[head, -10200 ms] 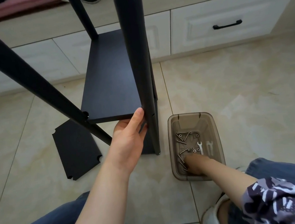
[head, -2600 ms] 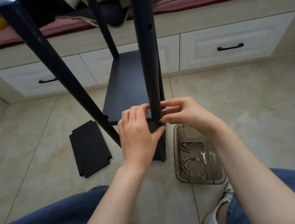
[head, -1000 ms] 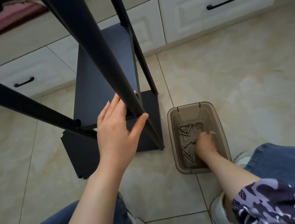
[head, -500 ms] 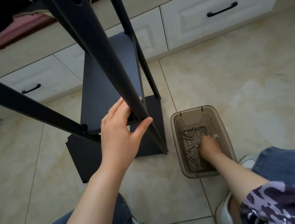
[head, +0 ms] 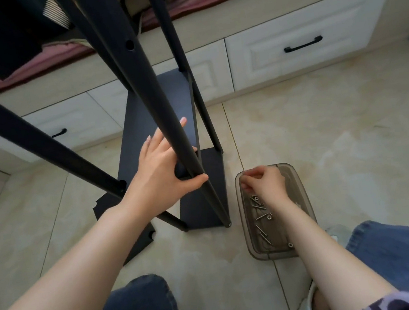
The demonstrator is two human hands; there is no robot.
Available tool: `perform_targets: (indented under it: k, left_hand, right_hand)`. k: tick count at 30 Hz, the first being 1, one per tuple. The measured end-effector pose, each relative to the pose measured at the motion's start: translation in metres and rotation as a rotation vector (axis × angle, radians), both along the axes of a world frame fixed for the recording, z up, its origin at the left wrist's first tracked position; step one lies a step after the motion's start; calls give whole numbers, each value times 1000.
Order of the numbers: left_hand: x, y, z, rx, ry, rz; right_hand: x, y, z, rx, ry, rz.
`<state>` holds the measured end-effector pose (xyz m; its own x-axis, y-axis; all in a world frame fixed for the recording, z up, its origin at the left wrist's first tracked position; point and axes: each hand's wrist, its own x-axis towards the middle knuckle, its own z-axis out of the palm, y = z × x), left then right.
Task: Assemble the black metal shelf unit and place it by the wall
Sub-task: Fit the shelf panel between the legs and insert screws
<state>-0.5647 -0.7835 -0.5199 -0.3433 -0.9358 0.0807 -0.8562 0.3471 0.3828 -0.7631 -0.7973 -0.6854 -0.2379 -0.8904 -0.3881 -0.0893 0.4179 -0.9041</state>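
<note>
Shelf unit (head: 133,128) stands on tiled floor (head: 325,124), close in front of white drawers (head: 298,26). Left hand (head: 160,173) grips front post (head: 153,95), thumb hooked round it, fingers straight behind. Right hand (head: 262,183) hovers over brown bin (head: 302,193) of screws (head: 259,206), fingers curled; cannot tell if pinching anything. 1 loose panel (head: 132,246) lies flat beside unit.

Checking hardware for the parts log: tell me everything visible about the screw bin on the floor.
The bin is a small rounded-rectangle tub of smoky brown see-through plastic, lidless, upright on the tiled floor, just right of the shelf unit base with a gap between. Loose silver screws and a few small ring-shaped pieces lie scattered inside. The right hand, fingers curled, is over its far end, forearm crossing above; contact can't be told.
</note>
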Motion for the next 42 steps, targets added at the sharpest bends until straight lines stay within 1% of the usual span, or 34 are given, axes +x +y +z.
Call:
perform_targets:
  k: [2,4,9,12,14,17,22,28,32,36,39,42]
  left_hand:
    - [0,0,1,97,54,36]
    - [2,0,-1,158,71,64]
    - [8,-5,-4,223,8,23]
    - [10,-6,-4,235,-2,-9]
    - [14,-6,-3,241,-24,-30]
    - [32,-5,-4,240,-24,-57]
    - [68,-5,6,299,19,6]
    - [105,-9,19,278,104,90]
    - [133,-11,19,275,208,184]
    - [159,-8,7,312,315,325]
    - [171,0,-10,279,398,423]
    - [182,9,-27,257,497,475]
  right_hand:
    - [10,-4,22,-62,-120,49]
    - [21,-6,39,-117,-171,115]
    - [50,-7,56,-236,-171,212]
    - [66,-6,59,-213,-156,290]
    - [75,-3,62,-165,-223,342]
    - [89,0,68,-150,-346,408]
    - [117,-3,86,-159,-409,456]
    - [151,-20,91,-192,-383,482]
    - [172,-29,97,-228,-340,511]
    - [189,-41,101,-235,-291,575]
    - [199,-48,101,-252,-221,595]
    - [211,-52,97,-268,-139,634]
